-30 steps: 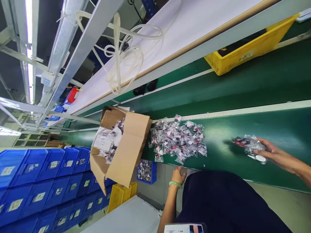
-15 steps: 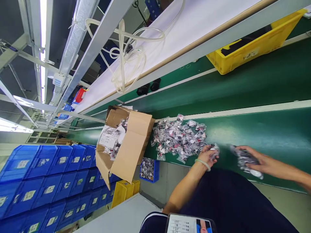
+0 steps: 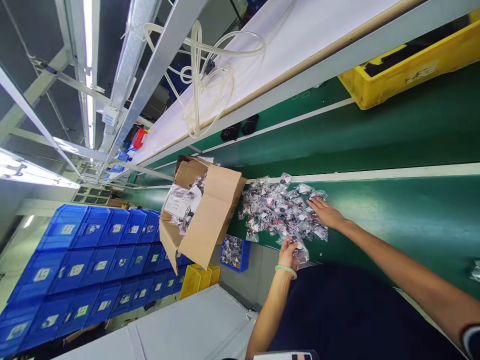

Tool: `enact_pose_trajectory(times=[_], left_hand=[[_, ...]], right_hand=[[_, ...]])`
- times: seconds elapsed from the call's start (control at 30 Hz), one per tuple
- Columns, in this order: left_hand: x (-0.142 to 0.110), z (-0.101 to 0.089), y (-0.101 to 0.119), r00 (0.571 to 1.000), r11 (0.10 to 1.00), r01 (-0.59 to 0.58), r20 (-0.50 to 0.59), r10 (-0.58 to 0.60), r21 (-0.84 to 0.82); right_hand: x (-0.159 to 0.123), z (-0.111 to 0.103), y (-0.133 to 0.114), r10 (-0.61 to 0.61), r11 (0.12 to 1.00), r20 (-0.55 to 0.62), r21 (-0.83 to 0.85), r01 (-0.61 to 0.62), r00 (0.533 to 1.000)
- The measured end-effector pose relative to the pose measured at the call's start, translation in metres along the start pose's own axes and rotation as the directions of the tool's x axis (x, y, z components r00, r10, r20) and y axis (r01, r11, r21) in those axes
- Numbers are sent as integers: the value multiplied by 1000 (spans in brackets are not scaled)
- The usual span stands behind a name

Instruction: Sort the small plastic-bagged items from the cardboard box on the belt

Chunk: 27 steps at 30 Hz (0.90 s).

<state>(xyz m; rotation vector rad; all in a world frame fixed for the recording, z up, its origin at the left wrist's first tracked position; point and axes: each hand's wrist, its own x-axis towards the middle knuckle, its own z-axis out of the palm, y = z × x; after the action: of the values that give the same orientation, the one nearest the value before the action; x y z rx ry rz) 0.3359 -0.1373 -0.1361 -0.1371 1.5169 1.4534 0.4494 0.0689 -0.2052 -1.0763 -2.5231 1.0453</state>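
Observation:
Small clear plastic bags (image 3: pixel 270 205) with dark, red and white contents lie in a loose heap on the green work surface. My left hand (image 3: pixel 288 254), with a pale green bangle at the wrist, is closed on a plastic bag (image 3: pixel 300 254) at the near edge of the heap. Whether it grips more than one bag, I cannot tell. My right hand (image 3: pixel 327 215) reaches onto the heap's right side, fingers stretched out and touching the bags there. Far off at the right edge sits another plastic bag (image 3: pixel 475 270), partly cut off by the picture.
Left of the heap, an open cardboard box (image 3: pixel 212 215) holds more bags. Below it are a blue bin (image 3: pixel 245 256) of small parts and yellow crates (image 3: pixel 198 281). Blue bins (image 3: pixel 108 265) are stacked at left. A yellow tray (image 3: pixel 405 82) and coiled clear tubing (image 3: pixel 195 80) lie beyond.
My right hand has let go of its bunch of bags and moved left onto the heap. My left hand has shifted left and nearer me, holding a bag. The view has turned slightly.

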Motion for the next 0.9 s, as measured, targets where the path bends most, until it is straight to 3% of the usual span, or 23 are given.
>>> enact_pose_trajectory(times=[0.1, 0.2, 0.27, 0.37, 0.43, 0.53, 0.67, 0.73, 0.77, 0.83, 0.9], left_hand=[[-2, 4, 1, 994, 991, -110, 19, 112, -79], [-2, 12, 0, 980, 974, -194, 15, 197, -118], [-1, 24, -5, 980, 974, -188, 45, 195, -129], [-1, 53, -22, 959, 988, -121, 245, 141, -93], [-4, 72, -35, 895, 989, -147, 427, 128, 13], [-15, 90, -44, 774, 909, -323, 626, 94, 263], [-36, 91, -27, 616, 591, -680, 775, 141, 434], [-41, 87, -14, 542, 443, -793, 815, 204, 417], [-40, 86, -9, 527, 415, -813, 819, 227, 408], [-31, 83, -3, 544, 441, -803, 795, 267, 401], [-14, 80, -7, 605, 537, -744, 742, 288, 399]], right_hand=[[6, 8, -2, 59, 991, -91, 125, -47, 994], [-25, -3, 5, 222, 932, -198, 331, -148, 955], [-55, -10, 2, 317, 830, -163, 524, -190, 934], [-96, -17, -12, 346, 571, 29, 786, -235, 938], [-116, -21, -19, 362, 392, 138, 875, -285, 922], [-135, -33, -21, 422, 206, 210, 925, -319, 882], [-146, -51, -19, 451, 78, 253, 944, -320, 856], [-147, -56, -19, 449, 51, 274, 942, -331, 851], [-146, -57, -19, 444, 46, 282, 941, -336, 850], [-144, -58, -21, 430, 54, 298, 934, -354, 852], [-141, -57, -25, 410, 79, 321, 920, -384, 854]])
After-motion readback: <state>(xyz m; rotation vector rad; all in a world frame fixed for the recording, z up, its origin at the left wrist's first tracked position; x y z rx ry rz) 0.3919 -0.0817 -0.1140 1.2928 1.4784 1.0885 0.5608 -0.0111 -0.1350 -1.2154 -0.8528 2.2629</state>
